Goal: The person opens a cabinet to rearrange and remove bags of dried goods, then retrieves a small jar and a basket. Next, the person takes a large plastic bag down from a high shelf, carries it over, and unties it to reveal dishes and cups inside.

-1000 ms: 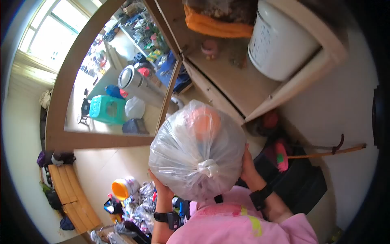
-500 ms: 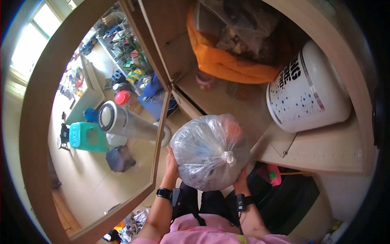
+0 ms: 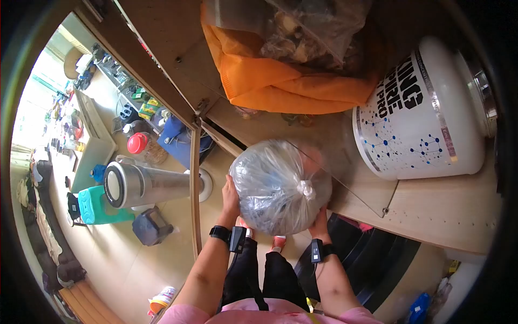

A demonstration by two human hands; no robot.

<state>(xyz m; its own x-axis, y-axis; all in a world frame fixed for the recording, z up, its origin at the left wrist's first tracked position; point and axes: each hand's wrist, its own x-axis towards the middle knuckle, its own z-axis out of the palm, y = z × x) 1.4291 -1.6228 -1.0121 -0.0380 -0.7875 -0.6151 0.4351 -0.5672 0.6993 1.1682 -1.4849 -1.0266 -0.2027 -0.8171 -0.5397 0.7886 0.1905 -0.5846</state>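
A bulging, clear plastic bag [image 3: 264, 189], tied in a knot at its top, is held between my two hands at the front of an open wooden cabinet. My left hand [image 3: 231, 195] presses against its left side, and my right hand [image 3: 319, 222] supports it low on the right, with most of those fingers hidden behind it. Bluish and reddish contents show dimly through the plastic. Just beyond the bag is the cabinet shelf [image 3: 356, 189]. On that shelf a large white tub [image 3: 399, 135] with black lettering lies on the right, and an orange cloth bag [image 3: 291, 86] sits further in.
Clear plastic packets [image 3: 307, 38] rest in the orange bag. At left hangs the open cabinet door [image 3: 196, 178]. Past it stand a silver cylindrical appliance [image 3: 151, 184], a teal stool [image 3: 97, 205] and a red-lidded jar [image 3: 138, 143]. A black ribbed object [image 3: 356, 264] lies below the shelf.
The view has moved closer to the cabinet, so the tub and orange bag look larger. Both hands still hold the plastic bag, now nearer the shelf. My feet have come into view.
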